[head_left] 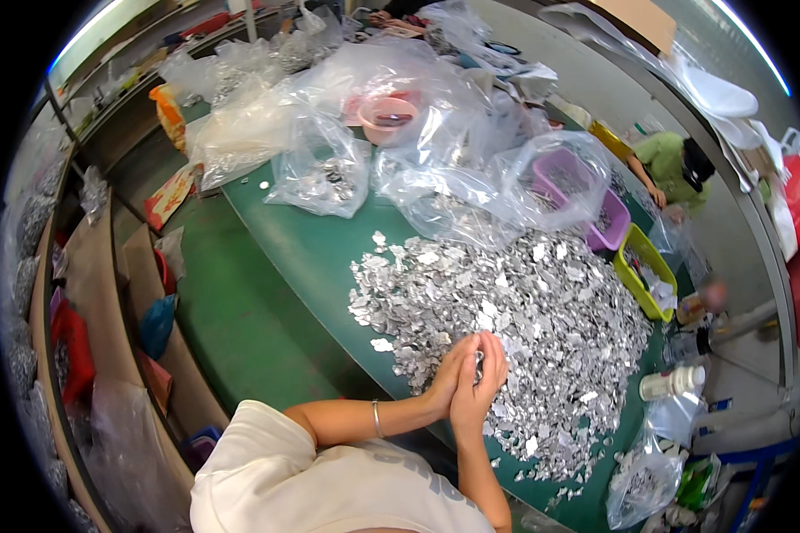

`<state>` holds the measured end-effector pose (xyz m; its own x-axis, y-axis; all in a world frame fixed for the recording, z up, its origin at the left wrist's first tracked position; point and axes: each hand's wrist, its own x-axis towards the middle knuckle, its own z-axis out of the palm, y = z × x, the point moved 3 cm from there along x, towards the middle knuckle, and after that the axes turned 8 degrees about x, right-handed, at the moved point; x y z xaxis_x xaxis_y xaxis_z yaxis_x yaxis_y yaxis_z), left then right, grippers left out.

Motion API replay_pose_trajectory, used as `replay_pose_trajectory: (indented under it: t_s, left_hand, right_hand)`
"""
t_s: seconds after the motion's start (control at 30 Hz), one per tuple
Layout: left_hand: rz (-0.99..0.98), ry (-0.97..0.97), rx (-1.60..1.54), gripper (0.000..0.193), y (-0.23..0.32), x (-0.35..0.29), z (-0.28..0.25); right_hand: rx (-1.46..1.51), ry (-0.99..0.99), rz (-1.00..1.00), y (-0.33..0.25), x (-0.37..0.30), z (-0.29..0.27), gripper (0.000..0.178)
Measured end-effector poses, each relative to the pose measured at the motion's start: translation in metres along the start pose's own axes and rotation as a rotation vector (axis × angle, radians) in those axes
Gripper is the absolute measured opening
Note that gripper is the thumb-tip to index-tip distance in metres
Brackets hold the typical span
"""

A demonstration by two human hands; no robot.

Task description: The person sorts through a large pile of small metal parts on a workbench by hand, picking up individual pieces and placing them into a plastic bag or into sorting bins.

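My left hand [447, 384]: half-curled, palms cupped together
My right hand [486, 382]: half-curled too; what's between them I can't tell
Silver pieces [556, 324]: heaped loose on the green table [316, 249], mostly left to handle, I judge
Clear bag [340, 201]: some pieces inside

Small, flat, silvery pieces [560, 338] lie loose in a broad heap across the green tabletop [311, 246].

"Count?"
"One left hand [447, 384], one right hand [481, 388], one heap of silvery pieces [551, 338]."
"And beyond it?"
"One pink bowl [380, 133], one yellow-green basket [645, 298], one white bottle [668, 383]."
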<state>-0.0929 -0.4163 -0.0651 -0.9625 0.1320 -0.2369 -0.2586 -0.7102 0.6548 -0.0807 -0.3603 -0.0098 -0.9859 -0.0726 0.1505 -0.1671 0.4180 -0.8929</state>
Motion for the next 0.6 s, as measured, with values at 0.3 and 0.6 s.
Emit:
replay_pose_trajectory:
  t_s: [0.3, 0.6]
  left_hand:
    - [-0.311, 0.11, -0.458, 0.025, 0.027, -0.006, -0.011]
    - [0.422, 0.385, -0.669, 0.04, 0.26, 0.13, -0.179]
  right_hand:
    - [-0.234, 0.147, -0.314, -0.032, 0.003, 0.003, 0.03]
    - [0.314, -0.028, -0.004, 0.013, -0.015, -0.002, 0.015]
